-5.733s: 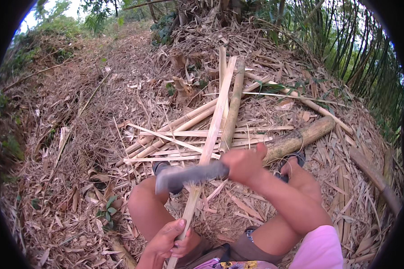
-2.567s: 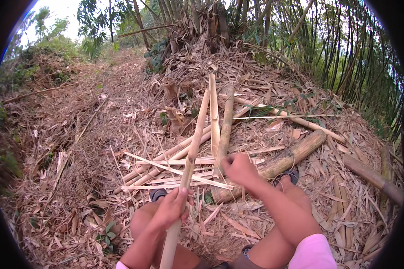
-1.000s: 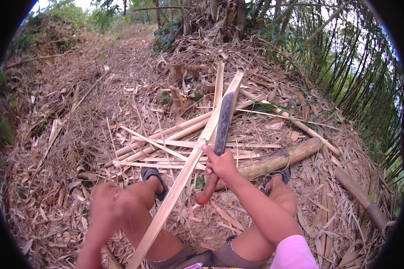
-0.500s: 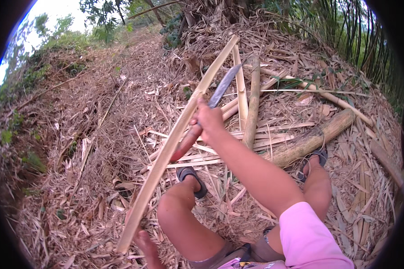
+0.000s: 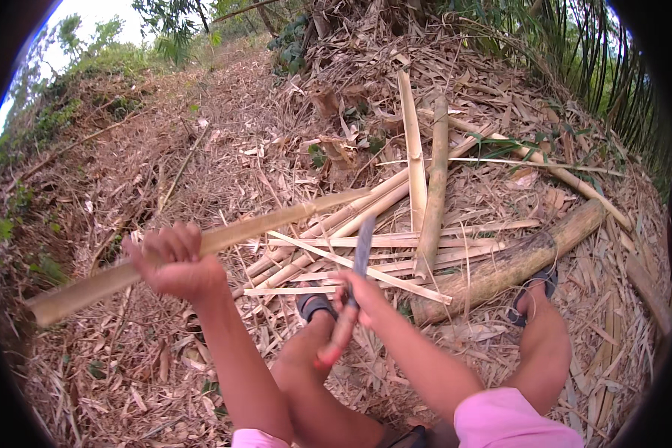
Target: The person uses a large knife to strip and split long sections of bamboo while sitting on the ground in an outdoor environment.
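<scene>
My left hand is closed around a long split bamboo strip, which slants up to the right from the left side. Its far end lies over the bamboo pieces on the ground. In front of my left knee, my right hand grips a machete by its handle, blade pointing up and away. The handle's red end sticks out below the fist. Beyond both hands lies a pile of thin pale bamboo strips. The blade is apart from the held strip.
A thick bamboo log lies by my right foot. A thinner pole and an upright-leaning split piece stand over the pile. My left foot is at the strips' near edge. Dry leaves cover the ground; bamboo stems grow at the right.
The strip has swung from steep to nearly level, and my left hand has risen into view holding it. My right hand, with the machete, has come off the strip and moved nearer.
</scene>
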A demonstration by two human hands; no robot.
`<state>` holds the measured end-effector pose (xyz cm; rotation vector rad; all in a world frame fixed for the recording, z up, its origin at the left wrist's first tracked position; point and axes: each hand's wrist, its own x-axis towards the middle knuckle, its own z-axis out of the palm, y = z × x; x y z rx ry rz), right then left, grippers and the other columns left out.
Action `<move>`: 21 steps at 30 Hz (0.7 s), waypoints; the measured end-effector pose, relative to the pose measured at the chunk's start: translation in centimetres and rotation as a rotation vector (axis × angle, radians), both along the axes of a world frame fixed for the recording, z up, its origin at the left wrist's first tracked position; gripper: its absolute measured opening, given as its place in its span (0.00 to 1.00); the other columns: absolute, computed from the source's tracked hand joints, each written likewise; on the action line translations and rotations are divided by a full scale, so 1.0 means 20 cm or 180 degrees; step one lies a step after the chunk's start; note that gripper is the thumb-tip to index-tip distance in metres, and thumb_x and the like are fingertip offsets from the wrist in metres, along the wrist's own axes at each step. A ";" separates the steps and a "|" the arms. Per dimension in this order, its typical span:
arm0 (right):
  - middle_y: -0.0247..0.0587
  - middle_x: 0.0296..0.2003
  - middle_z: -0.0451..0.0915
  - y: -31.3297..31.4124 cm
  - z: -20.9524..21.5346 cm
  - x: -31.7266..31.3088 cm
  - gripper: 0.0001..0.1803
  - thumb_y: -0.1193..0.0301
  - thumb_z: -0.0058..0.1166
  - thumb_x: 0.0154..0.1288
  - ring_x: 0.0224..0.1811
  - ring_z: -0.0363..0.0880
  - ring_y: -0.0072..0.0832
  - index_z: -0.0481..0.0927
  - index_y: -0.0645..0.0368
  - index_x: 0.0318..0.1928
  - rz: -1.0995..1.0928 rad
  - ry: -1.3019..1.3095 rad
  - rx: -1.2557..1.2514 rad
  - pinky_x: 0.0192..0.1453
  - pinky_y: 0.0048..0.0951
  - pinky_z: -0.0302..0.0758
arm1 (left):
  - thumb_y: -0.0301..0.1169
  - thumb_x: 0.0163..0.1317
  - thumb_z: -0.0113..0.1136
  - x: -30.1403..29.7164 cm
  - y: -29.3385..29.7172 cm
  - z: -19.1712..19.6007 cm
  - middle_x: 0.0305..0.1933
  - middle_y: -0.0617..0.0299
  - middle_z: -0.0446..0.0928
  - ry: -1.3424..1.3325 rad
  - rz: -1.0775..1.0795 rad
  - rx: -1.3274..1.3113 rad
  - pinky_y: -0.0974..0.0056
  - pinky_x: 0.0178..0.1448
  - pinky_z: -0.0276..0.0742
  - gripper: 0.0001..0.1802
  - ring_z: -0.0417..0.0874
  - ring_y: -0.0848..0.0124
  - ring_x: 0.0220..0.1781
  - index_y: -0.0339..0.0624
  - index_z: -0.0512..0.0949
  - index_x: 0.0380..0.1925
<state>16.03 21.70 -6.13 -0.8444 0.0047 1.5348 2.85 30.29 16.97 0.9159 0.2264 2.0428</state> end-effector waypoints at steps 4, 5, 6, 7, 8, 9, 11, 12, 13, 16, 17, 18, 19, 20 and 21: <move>0.37 0.23 0.73 -0.50 -0.05 -0.03 0.17 0.64 0.56 0.68 0.20 0.76 0.29 0.80 0.61 0.51 0.0032 0.0246 -0.0574 0.24 0.33 0.77 | 0.46 0.75 0.45 0.19 0.21 -0.09 0.10 0.76 0.45 0.0477 -0.0113 0.0114 0.71 0.18 0.41 0.30 0.44 0.81 0.13 0.57 0.52 0.12; 0.38 0.24 0.73 -0.61 -0.09 -0.05 0.17 0.65 0.56 0.67 0.20 0.76 0.29 0.80 0.60 0.52 0.0003 0.0341 -0.0609 0.24 0.33 0.78 | 0.46 0.75 0.45 0.21 0.24 -0.11 0.11 0.75 0.45 0.0593 -0.0112 0.0139 0.70 0.18 0.41 0.30 0.43 0.80 0.13 0.56 0.51 0.12; 0.38 0.24 0.73 -0.72 -0.13 -0.08 0.17 0.65 0.56 0.68 0.21 0.76 0.29 0.80 0.60 0.53 0.0015 0.0202 -0.0638 0.24 0.34 0.78 | 0.46 0.75 0.45 0.21 0.27 -0.11 0.11 0.75 0.44 0.0567 -0.0136 0.0140 0.70 0.18 0.40 0.30 0.43 0.80 0.13 0.56 0.51 0.12; 0.38 0.24 0.73 -0.82 -0.16 -0.11 0.18 0.66 0.55 0.69 0.21 0.75 0.29 0.79 0.60 0.55 -0.0023 0.0059 -0.0676 0.24 0.34 0.78 | 0.46 0.75 0.45 0.23 0.30 -0.12 0.11 0.75 0.44 0.0530 -0.0210 0.0136 0.69 0.19 0.39 0.30 0.42 0.80 0.14 0.56 0.50 0.12; 0.38 0.24 0.73 -0.92 -0.17 -0.13 0.19 0.67 0.55 0.69 0.20 0.75 0.29 0.78 0.62 0.56 0.0060 0.0003 -0.0824 0.24 0.35 0.78 | 0.46 0.75 0.46 0.23 0.32 -0.13 0.11 0.74 0.44 0.0507 -0.0238 0.0119 0.69 0.19 0.39 0.30 0.41 0.79 0.14 0.56 0.49 0.13; 0.37 0.24 0.73 -1.01 -0.18 -0.13 0.20 0.67 0.54 0.69 0.20 0.75 0.29 0.77 0.63 0.58 0.0108 -0.0078 -0.0987 0.24 0.35 0.78 | 0.46 0.75 0.45 0.26 0.32 -0.13 0.11 0.74 0.43 0.0522 -0.0244 0.0087 0.68 0.21 0.39 0.30 0.41 0.79 0.15 0.55 0.49 0.13; 0.39 0.25 0.74 -1.14 -0.19 -0.13 0.20 0.68 0.53 0.70 0.20 0.76 0.29 0.76 0.63 0.59 0.0155 -0.0071 -0.1217 0.24 0.36 0.78 | 0.46 0.75 0.44 0.30 0.31 -0.12 0.12 0.73 0.42 0.0559 -0.0255 0.0031 0.67 0.23 0.39 0.30 0.41 0.77 0.16 0.55 0.48 0.13; 0.39 0.25 0.75 -1.19 -0.19 -0.13 0.20 0.68 0.53 0.70 0.20 0.76 0.30 0.76 0.64 0.59 0.0180 -0.0072 -0.1327 0.24 0.36 0.78 | 0.45 0.75 0.43 0.32 0.32 -0.13 0.12 0.73 0.42 0.0521 -0.0348 0.0139 0.66 0.23 0.39 0.30 0.41 0.78 0.16 0.55 0.48 0.13; 0.40 0.26 0.76 -1.23 -0.18 -0.13 0.20 0.69 0.53 0.70 0.20 0.76 0.29 0.75 0.63 0.60 0.0234 -0.0252 -0.1366 0.24 0.36 0.78 | 0.46 0.75 0.44 0.36 0.33 -0.14 0.12 0.73 0.43 0.0502 -0.0394 0.0233 0.67 0.22 0.39 0.30 0.42 0.79 0.15 0.54 0.49 0.13; 0.39 0.26 0.77 -1.29 -0.06 -0.20 0.22 0.72 0.51 0.71 0.19 0.74 0.25 0.73 0.60 0.64 0.0376 -0.0455 -0.1504 0.24 0.31 0.76 | 0.45 0.75 0.45 0.44 0.33 -0.16 0.12 0.74 0.44 0.0476 -0.0475 0.0428 0.69 0.20 0.40 0.29 0.43 0.80 0.14 0.54 0.51 0.14; 0.44 0.29 0.80 -1.31 -0.07 -0.21 0.22 0.73 0.53 0.69 0.21 0.77 0.29 0.70 0.61 0.62 0.0325 -0.0356 -0.1449 0.25 0.32 0.78 | 0.45 0.75 0.46 0.48 0.35 -0.18 0.12 0.74 0.45 0.0493 -0.0450 0.0443 0.69 0.20 0.40 0.29 0.43 0.80 0.14 0.54 0.51 0.14; 0.49 0.31 0.82 -1.36 -0.08 -0.24 0.23 0.74 0.56 0.67 0.23 0.81 0.34 0.67 0.62 0.61 0.0310 -0.0243 -0.1375 0.25 0.33 0.80 | 0.45 0.75 0.46 0.50 0.36 -0.21 0.12 0.74 0.45 0.0536 -0.0394 0.0471 0.69 0.20 0.40 0.28 0.43 0.80 0.14 0.54 0.51 0.14; 0.54 0.34 0.84 -1.39 -0.10 -0.26 0.25 0.74 0.58 0.65 0.24 0.84 0.38 0.65 0.63 0.59 0.0298 -0.0130 -0.1301 0.26 0.34 0.83 | 0.45 0.74 0.46 0.51 0.36 -0.23 0.12 0.74 0.45 0.0579 -0.0335 0.0497 0.69 0.20 0.40 0.28 0.44 0.80 0.14 0.54 0.51 0.15; 0.53 0.33 0.84 -1.41 -0.06 -0.26 0.21 0.75 0.58 0.64 0.24 0.84 0.38 0.68 0.64 0.55 0.0215 -0.0205 -0.1326 0.26 0.34 0.83 | 0.44 0.74 0.47 0.53 0.36 -0.25 0.13 0.74 0.43 0.0610 -0.0300 0.0356 0.67 0.21 0.40 0.29 0.43 0.79 0.15 0.54 0.50 0.13; 0.53 0.31 0.84 -1.42 -0.01 -0.28 0.16 0.76 0.58 0.63 0.24 0.84 0.37 0.71 0.64 0.50 0.0103 -0.0274 -0.1353 0.26 0.34 0.83 | 0.44 0.74 0.48 0.56 0.36 -0.26 0.13 0.74 0.43 0.0611 -0.0317 0.0337 0.67 0.21 0.40 0.29 0.43 0.80 0.15 0.54 0.50 0.13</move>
